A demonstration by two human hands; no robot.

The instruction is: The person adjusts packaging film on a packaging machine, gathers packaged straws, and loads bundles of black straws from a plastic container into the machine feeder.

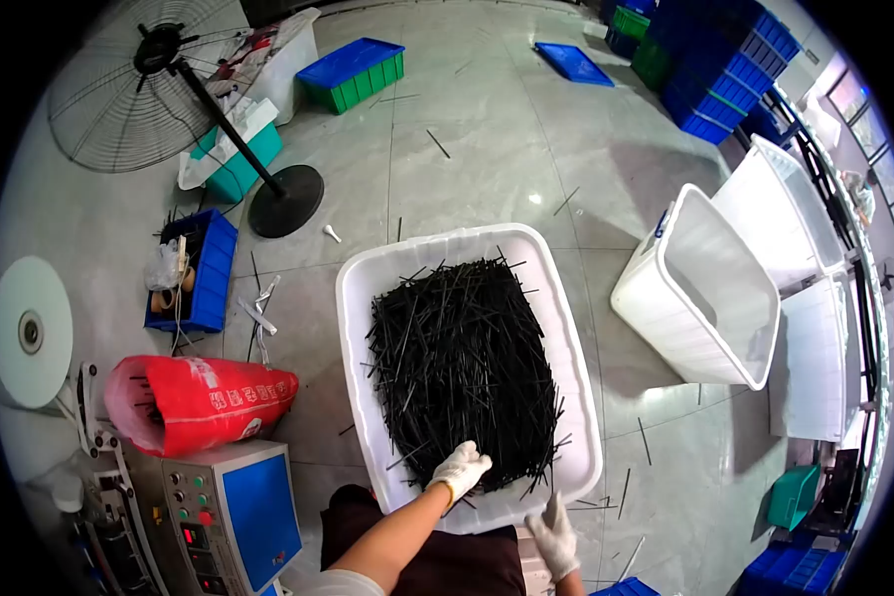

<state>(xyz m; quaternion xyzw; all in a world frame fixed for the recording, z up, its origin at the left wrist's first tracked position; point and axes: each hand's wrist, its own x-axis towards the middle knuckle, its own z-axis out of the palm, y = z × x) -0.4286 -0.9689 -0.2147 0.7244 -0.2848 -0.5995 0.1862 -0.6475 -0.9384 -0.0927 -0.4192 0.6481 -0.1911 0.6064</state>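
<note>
A white plastic tub (353, 328) stands before me, heaped with thin black sticks (457, 348) that lie in a tangled pile. My left hand (460, 469), in a white glove, rests at the near edge of the pile with its fingers curled in. Whether any sticks are inside that fist is hidden. Outside the tub's near right corner is my right hand (554, 538), also gloved. Its fingers are stretched out towards the rim, and I see nothing held in it; whether it touches the rim is unclear.
Left are a red sack (233, 397), a control box (258, 517), a blue crate (214, 273) and a standing fan (286, 201). White bins (656, 288) stand on the right, with stacked blue crates (710, 109) behind. Stray sticks lie on the tiled floor.
</note>
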